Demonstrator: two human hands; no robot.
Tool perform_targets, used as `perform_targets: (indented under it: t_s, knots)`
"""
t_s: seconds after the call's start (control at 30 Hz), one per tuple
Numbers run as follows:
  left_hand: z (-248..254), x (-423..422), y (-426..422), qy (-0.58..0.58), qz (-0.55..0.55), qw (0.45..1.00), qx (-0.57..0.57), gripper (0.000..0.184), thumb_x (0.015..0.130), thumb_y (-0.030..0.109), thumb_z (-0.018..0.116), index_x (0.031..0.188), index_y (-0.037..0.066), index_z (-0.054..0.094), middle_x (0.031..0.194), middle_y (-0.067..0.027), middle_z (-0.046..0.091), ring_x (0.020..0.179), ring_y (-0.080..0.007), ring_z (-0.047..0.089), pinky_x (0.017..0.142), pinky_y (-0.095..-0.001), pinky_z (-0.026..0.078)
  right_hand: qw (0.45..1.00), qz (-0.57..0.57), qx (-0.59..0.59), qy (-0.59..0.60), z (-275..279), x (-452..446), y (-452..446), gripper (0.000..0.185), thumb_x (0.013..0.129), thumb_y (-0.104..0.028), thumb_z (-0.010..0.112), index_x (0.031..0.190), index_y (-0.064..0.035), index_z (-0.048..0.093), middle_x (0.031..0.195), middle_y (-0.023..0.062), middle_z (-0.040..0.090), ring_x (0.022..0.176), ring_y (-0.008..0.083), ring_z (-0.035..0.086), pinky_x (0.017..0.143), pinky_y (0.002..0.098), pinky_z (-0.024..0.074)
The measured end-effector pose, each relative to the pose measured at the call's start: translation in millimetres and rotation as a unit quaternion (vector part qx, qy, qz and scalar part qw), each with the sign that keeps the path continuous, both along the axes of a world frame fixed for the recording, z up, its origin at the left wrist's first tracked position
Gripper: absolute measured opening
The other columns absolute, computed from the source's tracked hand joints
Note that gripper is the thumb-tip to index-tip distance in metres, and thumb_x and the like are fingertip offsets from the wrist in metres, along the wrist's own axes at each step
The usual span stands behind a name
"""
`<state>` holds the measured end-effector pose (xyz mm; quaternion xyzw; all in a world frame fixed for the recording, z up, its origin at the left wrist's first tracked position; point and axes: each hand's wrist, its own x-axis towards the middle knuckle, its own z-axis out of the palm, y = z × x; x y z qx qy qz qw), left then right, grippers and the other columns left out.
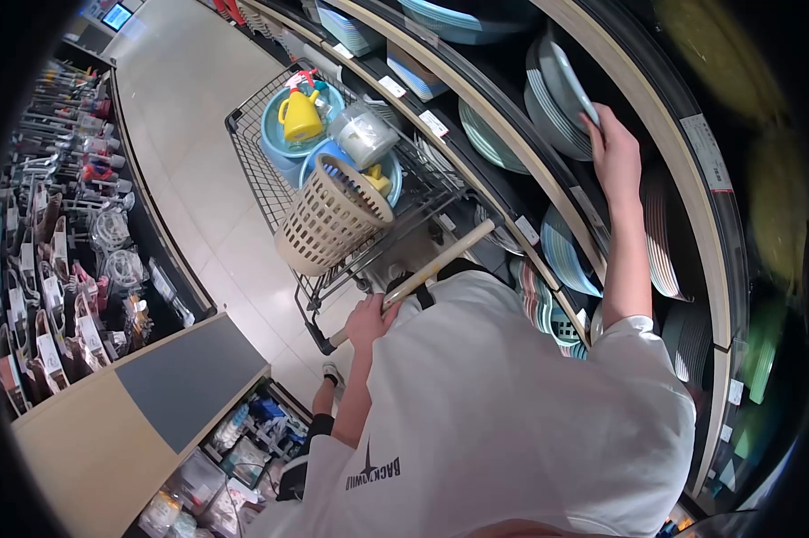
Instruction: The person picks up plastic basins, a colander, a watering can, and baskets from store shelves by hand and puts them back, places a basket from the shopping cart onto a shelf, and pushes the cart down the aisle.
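My right hand (616, 154) reaches up to the shelf on the right, fingers closed on the rim of a pale grey-blue basin (569, 75). That basin is tilted away from a stack of similar basins (548, 106) beside it. Lower down, my left hand (367, 319) is closed round the handle (440, 260) of a shopping cart. In the cart lie a beige perforated basket (329, 220), a yellow spray bottle (300, 117), a blue basin (274, 134) and a clear plastic-wrapped item (363, 134).
Shelves of nested basins and bowls (494, 134) run along the right, with price tags (433, 123) on their edges. On the left stands a rack of packaged goods (73, 224) with a wooden end panel (91, 439). The tiled aisle floor (171, 117) stretches ahead between them.
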<state>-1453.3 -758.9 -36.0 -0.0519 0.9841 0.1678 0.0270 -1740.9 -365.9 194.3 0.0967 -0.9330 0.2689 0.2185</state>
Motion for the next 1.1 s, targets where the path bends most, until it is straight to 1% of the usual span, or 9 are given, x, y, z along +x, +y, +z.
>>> perform_targets:
  t_s: [0.2, 0.37, 0.43, 0.47, 0.53, 0.67, 0.77, 0.97, 1.1]
  knots:
    - [24.9, -2.2, -3.3, -0.074, 0.03, 0.996, 0.024, 0.037, 0.089, 0.046, 0.074, 0.098, 0.011, 0.069, 0.091, -0.005, 0.067, 0.086, -0.0265, 0.067, 0.068, -0.0416, 0.055, 0.975, 0.119, 0.137, 0.13, 29.7, 7.6, -10.0, 0.023, 0.082, -0.004, 0.069, 0.105, -0.0062, 0.069, 0.092, 0.0075, 0.068, 0.09, 0.0265, 0.067, 0.079, 0.0379, 0.0547]
    - [44.3, -26.5, -11.3, 0.085, 0.036, 0.961, 0.26, 0.071, 0.09, 0.05, 0.074, 0.145, 0.011, 0.053, 0.141, -0.0154, 0.056, 0.13, -0.0354, 0.055, 0.103, -0.0431, 0.05, 0.913, 0.313, 0.176, 0.192, 45.8, 27.8, -46.8, 0.018, 0.076, -0.014, 0.067, 0.093, -0.0082, 0.068, 0.087, 0.0012, 0.065, 0.085, 0.0188, 0.065, 0.088, 0.037, 0.0524]
    - [114.8, -49.7, 18.0, 0.079, 0.131, 0.814, 0.561, 0.086, 0.092, 0.05, 0.073, 0.159, 0.013, 0.033, 0.155, -0.0132, 0.045, 0.144, -0.0336, 0.045, 0.113, -0.0491, 0.043, 0.899, 0.364, 0.148, 0.192, 43.3, 42.7, -66.9, 0.017, 0.076, -0.014, 0.067, 0.093, -0.0094, 0.068, 0.087, 0.0, 0.065, 0.085, 0.0176, 0.065, 0.09, 0.0374, 0.0524]
    - [143.1, -63.0, 28.9, 0.082, 0.139, 0.814, 0.558, 0.086, 0.092, 0.05, 0.073, 0.159, 0.013, 0.033, 0.155, -0.0132, 0.045, 0.144, -0.0336, 0.045, 0.113, -0.0491, 0.043, 0.893, 0.386, 0.13, 0.193, 40.5, 48.9, -75.3, 0.017, 0.076, -0.014, 0.067, 0.093, -0.0101, 0.068, 0.087, -0.0006, 0.065, 0.085, 0.0171, 0.065, 0.091, 0.0376, 0.0523]
    - [184.9, -77.7, 42.9, 0.127, 0.138, 0.561, 0.807, 0.097, 0.093, 0.05, 0.074, 0.163, 0.015, 0.017, 0.162, -0.0091, 0.035, 0.15, -0.0319, 0.036, 0.117, -0.0534, 0.039, 0.882, 0.42, 0.125, 0.173, 29.9, 59.3, -86.9, 0.017, 0.076, -0.014, 0.068, 0.093, -0.0116, 0.067, 0.09, -0.002, 0.065, 0.088, 0.0159, 0.065, 0.095, 0.0383, 0.052]
    - [211.4, -77.3, 50.6, 0.134, 0.243, 0.513, 0.812, 0.067, 0.1, 0.02, 0.058, 0.159, 0.009, 0.028, 0.155, -0.0114, 0.041, 0.142, -0.0315, 0.046, 0.113, -0.0473, 0.046, 0.848, 0.495, 0.097, 0.162, 3.2, 67.2, -105.9, 0.021, 0.076, -0.01, 0.071, 0.096, -0.014, 0.069, 0.098, -0.0051, 0.07, 0.097, 0.0157, 0.067, 0.1, 0.0439, 0.051]
    - [227.9, -78.4, 63.0, 0.153, 0.291, 0.617, 0.715, 0.062, 0.096, 0.015, 0.056, 0.153, 0.006, 0.034, 0.148, -0.0125, 0.046, 0.136, -0.0288, 0.05, 0.111, -0.0454, 0.048, 0.863, 0.467, 0.068, 0.181, -2.3, 71.9, -110.0, 0.028, 0.074, -0.011, 0.074, 0.101, -0.0144, 0.069, 0.115, -0.0012, 0.067, 0.114, 0.018, 0.063, 0.107, 0.0454, 0.0489]
    - [217.9, -59.1, 72.3, 0.223, 0.361, 0.503, 0.753, 0.066, 0.086, 0.0, 0.052, 0.15, 0.006, 0.036, 0.138, -0.0118, 0.048, 0.128, -0.0249, 0.054, 0.107, -0.0404, 0.05, 0.919, 0.33, -0.194, 0.09, -37.3, 79.6, -124.5, 0.078, 0.079, 0.006, 0.077, 0.147, -0.0105, 0.043, 0.148, 0.0244, 0.049, 0.137, 0.0431, 0.049, 0.114, 0.0509, 0.043]
    - [213.5, -52.0, 78.2, 0.227, 0.353, 0.495, 0.761, 0.064, 0.084, -0.001, 0.051, 0.147, 0.004, 0.039, 0.136, -0.0116, 0.051, 0.128, -0.0249, 0.054, 0.108, -0.0403, 0.048, 0.905, 0.352, -0.235, 0.046, -39.9, 79.8, -124.8, 0.079, 0.081, 0.005, 0.074, 0.15, -0.0049, 0.038, 0.153, 0.0282, 0.043, 0.14, 0.0419, 0.049, 0.115, 0.0482, 0.042]
